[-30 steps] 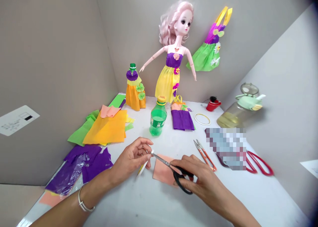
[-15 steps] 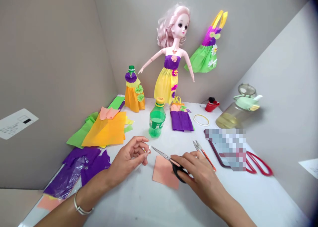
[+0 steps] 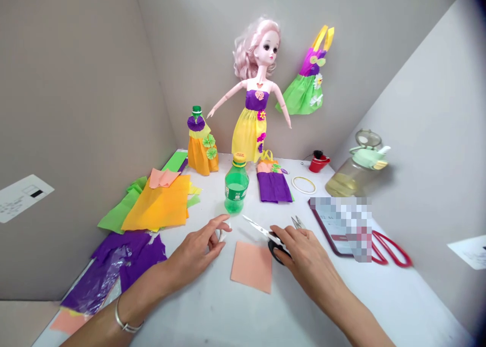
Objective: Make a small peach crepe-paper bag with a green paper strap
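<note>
Beneath everything, a pale table (image 3: 212, 321), clock read about its near middle. At twelve, a pink-haired doll (image 3: 251, 122) in a purple-and-yellow dress, arms spread. At one, high up, a hanging dress (image 3: 304, 96) with green skirt and yellow straps. At nine, crumpled purple sheets (image 3: 110, 268); at ten, an orange sheet (image 3: 157, 205) partly over a green sheet (image 3: 120, 209).

Between nine and ten, the left hand (image 3: 199, 251), fingers half curled round a small white piece (image 3: 227, 226), with a gap between thumb and index tips. At three, the right hand (image 3: 304, 253), fingers bent and wrapped about the handles of black-handled scissors (image 3: 265, 231), points toward ten, well short of the left fingertips; cannot tell how far apart the blades.

At two, a tilted-looking jug (image 3: 347, 175), lid raised; nearer three, a partly blurred phone (image 3: 330, 230), red handles (image 3: 400, 256) just beyond. At eleven, a dressed bottle (image 3: 201, 157). Just short of twelve, an upright green bottle (image 3: 235, 192), yellow-capped. At one, a small purple-skirted dress (image 3: 274, 185), lying flat. At the hub, a peach square (image 3: 251, 267), flat, left of the right hand. Between one and two, a red bucket (image 3: 318, 165) and a thin ring (image 3: 305, 192). At two, partly hidden, snips (image 3: 298, 222).
</note>
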{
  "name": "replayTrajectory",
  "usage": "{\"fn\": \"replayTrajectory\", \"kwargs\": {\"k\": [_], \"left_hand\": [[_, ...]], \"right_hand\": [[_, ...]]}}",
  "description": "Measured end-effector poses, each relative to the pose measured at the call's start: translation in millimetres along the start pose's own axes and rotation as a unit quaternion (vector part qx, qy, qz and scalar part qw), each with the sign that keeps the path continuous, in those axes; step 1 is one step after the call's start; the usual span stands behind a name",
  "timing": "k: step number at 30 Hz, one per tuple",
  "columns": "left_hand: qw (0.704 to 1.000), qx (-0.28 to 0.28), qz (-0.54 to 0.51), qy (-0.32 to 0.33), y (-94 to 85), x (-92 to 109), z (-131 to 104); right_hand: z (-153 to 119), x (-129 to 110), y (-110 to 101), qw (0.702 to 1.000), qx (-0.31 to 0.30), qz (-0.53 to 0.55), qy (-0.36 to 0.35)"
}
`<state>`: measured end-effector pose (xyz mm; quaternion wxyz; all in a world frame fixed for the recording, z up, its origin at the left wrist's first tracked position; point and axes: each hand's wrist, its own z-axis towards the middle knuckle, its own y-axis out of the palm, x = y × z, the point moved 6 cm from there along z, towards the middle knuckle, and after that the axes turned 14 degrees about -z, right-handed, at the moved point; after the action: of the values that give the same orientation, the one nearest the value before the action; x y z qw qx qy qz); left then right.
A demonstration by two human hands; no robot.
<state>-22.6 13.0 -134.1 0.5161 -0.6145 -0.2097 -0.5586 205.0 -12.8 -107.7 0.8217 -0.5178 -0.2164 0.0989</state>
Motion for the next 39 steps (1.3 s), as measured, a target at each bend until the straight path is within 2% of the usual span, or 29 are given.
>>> {"fn": "replayTrajectory", "kwargs": {"k": [4,9,14,16,18,21,24,32,36,39], "left_hand": [[0.999,-0.013,0.035,0.030,2.2,2.8,-1.1],[0.994,-0.045,0.080,0.060,7.9,1.4,-1.6],[0.990,-0.068,0.101,0.071,13.5,-1.4,-4.0],[0.989,-0.075,0.103,0.074,15.4,-0.7,-4.7],[0.988,-0.081,0.103,0.077,16.9,1.0,-4.9],[0.987,-0.085,0.106,0.085,18.2,4.5,-4.8],[0.986,-0.079,0.114,0.088,17.5,7.0,-4.4],[0.982,-0.074,0.138,0.102,18.2,8.4,-5.5],[0.981,-0.075,0.143,0.104,18.8,10.3,-5.5],[0.981,-0.078,0.147,0.096,18.9,8.7,-5.1]], "right_hand": [[-5.8,16.0,25.0,0.995,-0.080,-0.039,0.033],[-1.7,19.4,21.1,0.986,-0.113,-0.095,0.082],[6.4,26.0,22.8,0.978,-0.147,-0.117,0.090],[11.7,29.3,22.4,0.981,-0.149,-0.084,0.095],[18.7,26.2,17.3,0.986,-0.133,0.002,0.097],[30.4,7.4,5.1,0.976,-0.111,0.172,0.079],[40.5,-14.7,-4.6,0.960,-0.094,0.255,0.061],[50.4,-41.7,-1.4,0.952,-0.089,0.292,0.025],[50.8,-45.5,-4.9,0.959,-0.069,0.274,0.020],[48.1,-40.2,-7.5,0.950,-0.069,0.301,0.055]]}}
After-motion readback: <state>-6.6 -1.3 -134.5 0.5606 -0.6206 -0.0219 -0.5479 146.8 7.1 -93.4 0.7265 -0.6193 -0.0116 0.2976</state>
